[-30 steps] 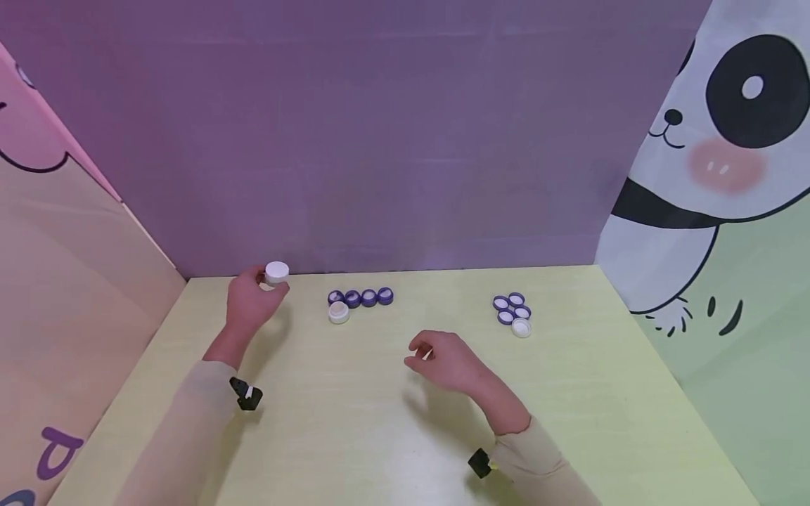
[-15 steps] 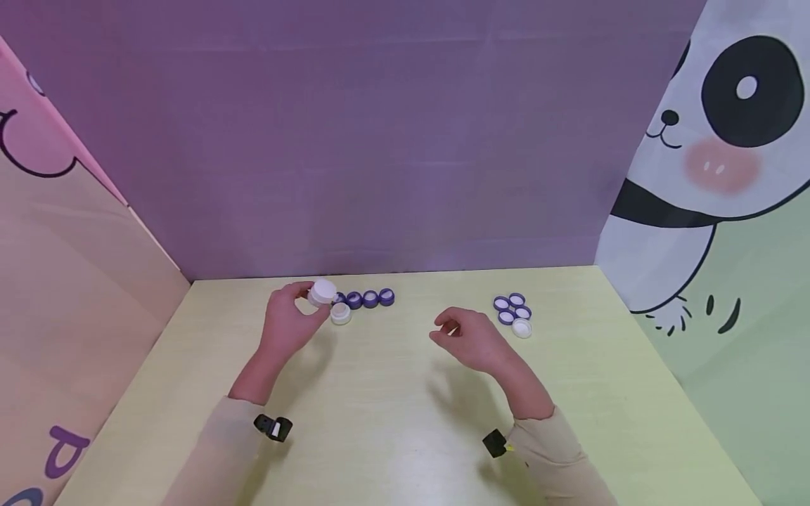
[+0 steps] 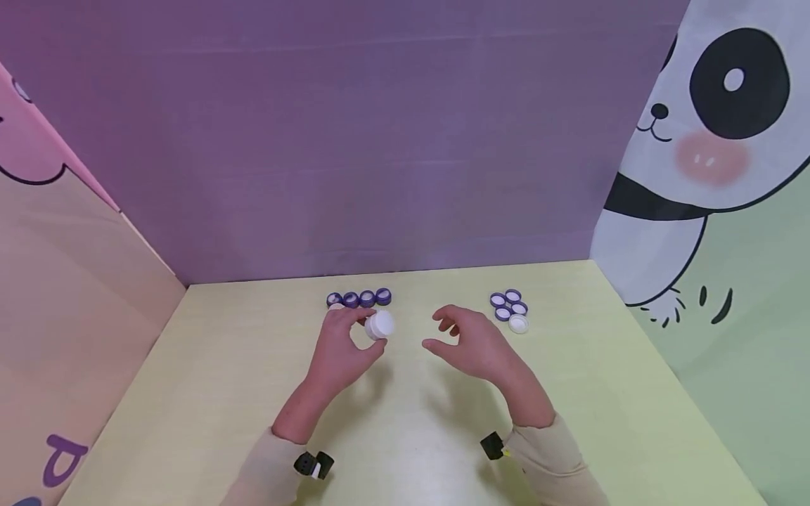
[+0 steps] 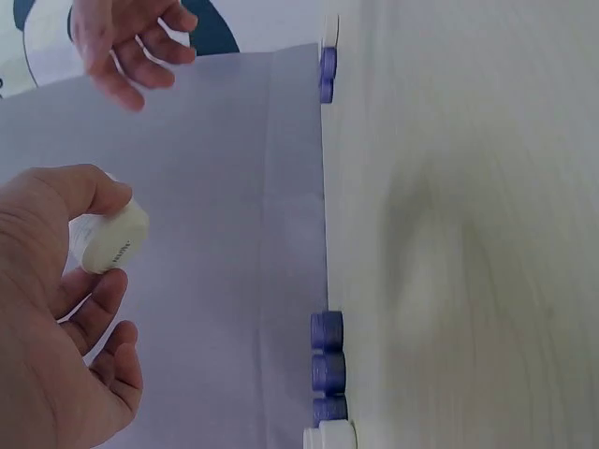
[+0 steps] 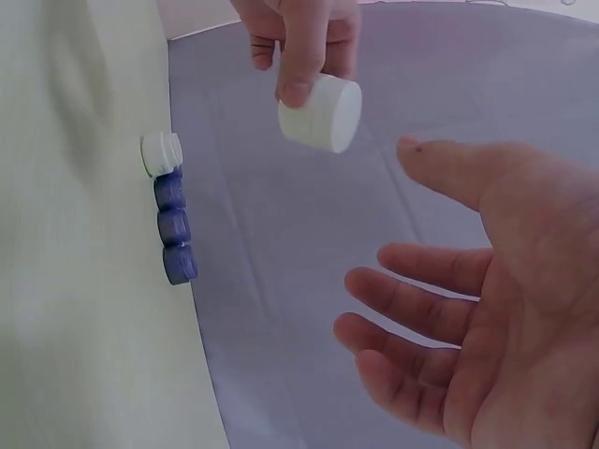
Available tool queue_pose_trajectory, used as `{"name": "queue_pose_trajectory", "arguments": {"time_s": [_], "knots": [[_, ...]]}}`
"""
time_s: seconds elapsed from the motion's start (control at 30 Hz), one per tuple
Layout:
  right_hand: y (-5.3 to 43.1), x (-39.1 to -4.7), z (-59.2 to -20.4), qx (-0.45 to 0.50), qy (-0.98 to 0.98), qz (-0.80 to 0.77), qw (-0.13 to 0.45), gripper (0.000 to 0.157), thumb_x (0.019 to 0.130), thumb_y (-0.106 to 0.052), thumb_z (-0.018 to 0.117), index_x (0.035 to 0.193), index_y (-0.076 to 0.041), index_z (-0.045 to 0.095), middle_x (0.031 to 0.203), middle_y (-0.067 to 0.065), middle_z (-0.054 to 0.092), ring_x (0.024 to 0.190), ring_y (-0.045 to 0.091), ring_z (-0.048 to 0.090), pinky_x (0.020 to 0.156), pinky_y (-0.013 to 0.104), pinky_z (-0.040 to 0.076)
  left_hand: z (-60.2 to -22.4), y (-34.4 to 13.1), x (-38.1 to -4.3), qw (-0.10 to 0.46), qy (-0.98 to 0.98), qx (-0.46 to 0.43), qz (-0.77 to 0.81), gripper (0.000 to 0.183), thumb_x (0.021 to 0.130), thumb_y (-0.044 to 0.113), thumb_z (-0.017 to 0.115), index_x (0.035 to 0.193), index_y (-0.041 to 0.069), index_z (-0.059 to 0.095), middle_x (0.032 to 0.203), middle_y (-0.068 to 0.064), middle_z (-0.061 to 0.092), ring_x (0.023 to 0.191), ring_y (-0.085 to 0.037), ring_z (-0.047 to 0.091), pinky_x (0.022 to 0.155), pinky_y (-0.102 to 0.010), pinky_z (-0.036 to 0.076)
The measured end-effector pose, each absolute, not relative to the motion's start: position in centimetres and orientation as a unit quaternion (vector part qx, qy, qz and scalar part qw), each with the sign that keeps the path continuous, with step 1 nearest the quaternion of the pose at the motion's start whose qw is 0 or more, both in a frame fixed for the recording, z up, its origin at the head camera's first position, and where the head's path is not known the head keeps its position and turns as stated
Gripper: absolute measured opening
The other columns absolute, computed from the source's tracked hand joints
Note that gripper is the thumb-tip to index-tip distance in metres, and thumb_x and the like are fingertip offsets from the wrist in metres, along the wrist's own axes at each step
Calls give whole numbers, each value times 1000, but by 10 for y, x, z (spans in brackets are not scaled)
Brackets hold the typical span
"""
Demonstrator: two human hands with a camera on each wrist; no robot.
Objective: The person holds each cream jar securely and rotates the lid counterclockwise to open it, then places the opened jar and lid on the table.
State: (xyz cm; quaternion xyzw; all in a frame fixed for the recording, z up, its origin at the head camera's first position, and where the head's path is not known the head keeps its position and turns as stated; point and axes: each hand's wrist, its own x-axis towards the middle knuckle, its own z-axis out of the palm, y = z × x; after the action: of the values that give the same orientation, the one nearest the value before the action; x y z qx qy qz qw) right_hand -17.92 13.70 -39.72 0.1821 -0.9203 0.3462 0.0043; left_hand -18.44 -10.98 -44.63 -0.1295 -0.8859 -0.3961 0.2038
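Observation:
My left hand [image 3: 342, 355] grips a small white lidded jar [image 3: 380, 325] between thumb and fingers, held above the table. In the right wrist view that jar [image 5: 320, 114] lies tilted on its side, its smooth lid facing my right hand. The right hand [image 3: 474, 344] hovers a short way to the right, holding nothing, with fingers loosely bent and thumb apart. Behind the left hand stands a row of several small purple jars [image 3: 367, 299]. Another white jar [image 5: 161, 153] sits at the near end of that row, mostly covered by the left hand in the head view.
Several purple lids [image 3: 503, 313] with white linings lie clustered at the back right, and a white lid [image 3: 518, 324] lies at their near side. A purple backdrop [image 3: 380, 140] rises at the table's [image 3: 221, 379] far edge. Printed panels flank both sides.
My left hand has carried the white jar from the far left to the middle, tipping it toward the right hand. The right hand has shifted slightly right and spread its thumb and fingers.

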Motion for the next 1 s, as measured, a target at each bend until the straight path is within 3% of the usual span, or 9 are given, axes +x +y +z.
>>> {"name": "queue_pose_trajectory", "arguments": {"time_s": [0.4, 0.77, 1.0], "knots": [[126, -175, -406, 190, -921, 339, -13, 53, 88, -44, 69, 128, -12, 56, 108, 3, 67, 93, 23, 63, 73, 36, 50, -450, -82, -177, 256, -890, -200, -319, 41, 67, 17, 86, 104, 8, 71, 91, 1, 65, 94, -22, 51, 83, -38, 43], [125, -175, -412, 215, -913, 347, -20, 34, 88, -36, 72, 113, -14, 64, 99, 3, 67, 81, 14, 59, 70, 31, 49, -447, -73, -171, 254, -895, -234, -284, 41, 68, 21, 88, 103, 9, 71, 93, 0, 66, 94, -21, 53, 80, -37, 47], [128, -175, -413, 223, -899, 377, -10, 26, 86, -29, 75, 107, -16, 67, 91, -6, 65, 77, 13, 58, 65, 29, 49, -445, -68, -170, 272, -887, -253, -275, 39, 67, 23, 89, 100, 10, 71, 97, -2, 69, 101, -25, 59, 87, -41, 48]]}}
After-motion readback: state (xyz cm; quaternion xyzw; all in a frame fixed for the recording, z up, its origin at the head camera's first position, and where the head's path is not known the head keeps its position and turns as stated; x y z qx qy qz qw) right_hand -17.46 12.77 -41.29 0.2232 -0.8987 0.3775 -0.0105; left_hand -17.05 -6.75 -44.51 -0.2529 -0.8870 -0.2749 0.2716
